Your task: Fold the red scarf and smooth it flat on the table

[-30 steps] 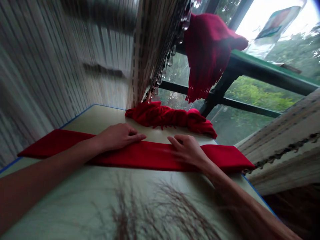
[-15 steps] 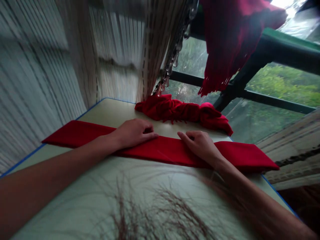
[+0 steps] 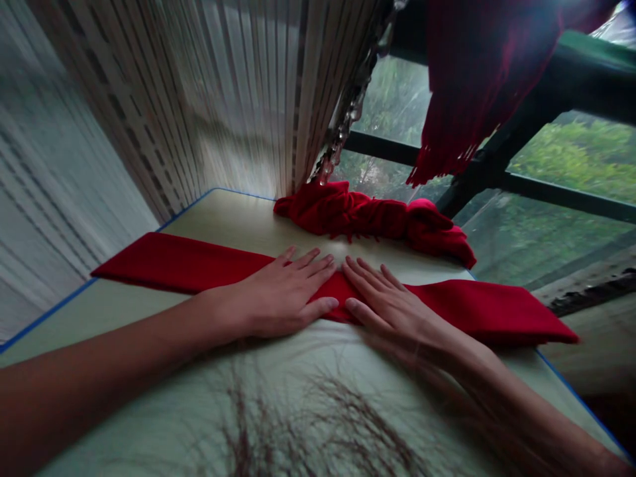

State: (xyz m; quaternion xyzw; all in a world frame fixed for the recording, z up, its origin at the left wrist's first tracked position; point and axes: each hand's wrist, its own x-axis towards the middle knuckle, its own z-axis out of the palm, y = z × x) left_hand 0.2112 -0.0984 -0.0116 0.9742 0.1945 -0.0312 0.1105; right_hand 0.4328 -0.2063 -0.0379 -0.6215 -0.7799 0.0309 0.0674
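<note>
A long red cloth folded into a narrow band (image 3: 173,264) lies across the pale table (image 3: 149,371) from left to right. My left hand (image 3: 283,298) lies flat on the middle of the band, fingers stretched out. My right hand (image 3: 392,305) lies flat beside it on the same band, fingers spread, fingertips nearly touching those of the left hand. Both hands press on the cloth and hold nothing.
A crumpled red scarf with fringe (image 3: 372,218) lies at the table's far edge. Another red fringed cloth (image 3: 477,79) hangs from a dark window rail (image 3: 571,73). Striped curtains with bead trim (image 3: 248,99) hang behind the table. A blue edge runs round the tabletop.
Both hands have opened from curled to flat and slid together onto the middle of the red band. The view has tilted slightly.
</note>
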